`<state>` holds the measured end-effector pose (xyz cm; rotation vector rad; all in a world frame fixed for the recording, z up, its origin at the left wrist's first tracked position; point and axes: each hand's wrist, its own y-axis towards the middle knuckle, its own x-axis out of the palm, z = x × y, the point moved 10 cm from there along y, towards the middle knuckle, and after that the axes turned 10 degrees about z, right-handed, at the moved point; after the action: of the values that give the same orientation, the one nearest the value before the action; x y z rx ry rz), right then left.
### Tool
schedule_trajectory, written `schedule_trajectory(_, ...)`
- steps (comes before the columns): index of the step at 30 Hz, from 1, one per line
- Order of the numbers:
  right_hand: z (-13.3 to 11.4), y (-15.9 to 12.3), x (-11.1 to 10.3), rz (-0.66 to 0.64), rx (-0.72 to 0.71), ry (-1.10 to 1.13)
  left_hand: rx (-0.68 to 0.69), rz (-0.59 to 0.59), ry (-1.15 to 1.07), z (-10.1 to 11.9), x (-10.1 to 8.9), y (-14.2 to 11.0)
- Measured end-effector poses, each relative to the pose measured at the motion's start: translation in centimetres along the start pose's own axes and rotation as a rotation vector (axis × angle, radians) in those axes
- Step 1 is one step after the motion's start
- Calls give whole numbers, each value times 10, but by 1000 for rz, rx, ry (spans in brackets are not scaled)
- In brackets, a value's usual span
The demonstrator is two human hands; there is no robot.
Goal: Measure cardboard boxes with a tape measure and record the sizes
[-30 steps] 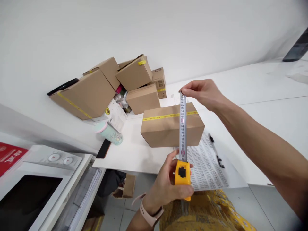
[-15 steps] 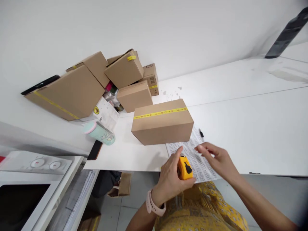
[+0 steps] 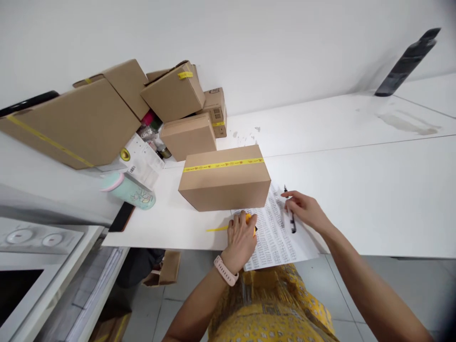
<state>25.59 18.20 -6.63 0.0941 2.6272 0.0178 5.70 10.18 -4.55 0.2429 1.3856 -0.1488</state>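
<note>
My left hand [image 3: 242, 237] is closed over a yellow tape measure [image 3: 248, 218], mostly hidden under the fingers, at the left edge of a printed sheet [image 3: 272, 237]. A yellow strip [image 3: 217, 229] lies on the table left of this hand. My right hand [image 3: 304, 209] has its fingers curled onto a black-and-clear pen [image 3: 293, 224] over the sheet's right part; the grip is partly hidden. Just beyond my hands sits a closed cardboard box [image 3: 224, 183] with yellow tape along its top, overlapping the sheet's far edge.
Several cardboard boxes [image 3: 188, 135] are stacked against the wall at the back left. A mint tumbler [image 3: 133, 192] lies near a dark flat object [image 3: 121, 217]. A dark bottle [image 3: 406, 64] stands far right on the white table [image 3: 356, 190]. A microwave [image 3: 21, 280] is lower left.
The tape blade, stretched between my hands above the box, has gone back into its case. My left hand has lowered the tape measure to the table; my right hand has come down to the pen.
</note>
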Motion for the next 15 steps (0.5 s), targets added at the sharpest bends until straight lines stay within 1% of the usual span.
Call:
schedule_trajectory(2, -5, -4, -18, 8, 67, 365, 4, 8, 1, -1, 3, 1)
schedule_trajectory(3, -7, -7, -28, 26, 84, 493, 15, 25, 2, 0, 4, 0)
schedule_trajectory(5, -10, -12, -44, 101, 95, 600, 61, 79, -7, 8, 6, -2)
schedule_trajectory(7, -8, -16, -53, 187, 82, 572, 161, 116, -60, 28, 9, -6)
schedule_trajectory(8, -5, -18, -53, 220, 78, 533, 223, 118, -103, 40, 12, -8)
schedule_trajectory(10, 3, -18, -47, 262, 78, 459, 325, 98, -194, 65, 19, -11)
schedule_trajectory(12, 14, -17, -35, 263, 114, 433, 356, 67, -246, 82, 29, -9)
schedule_trajectory(13, 19, -15, -27, 239, 133, 454, 347, 55, -254, 86, 34, -6)
schedule_trajectory(15, 22, -14, -7, 132, 156, 528, 331, 43, -254, 90, 43, 0)
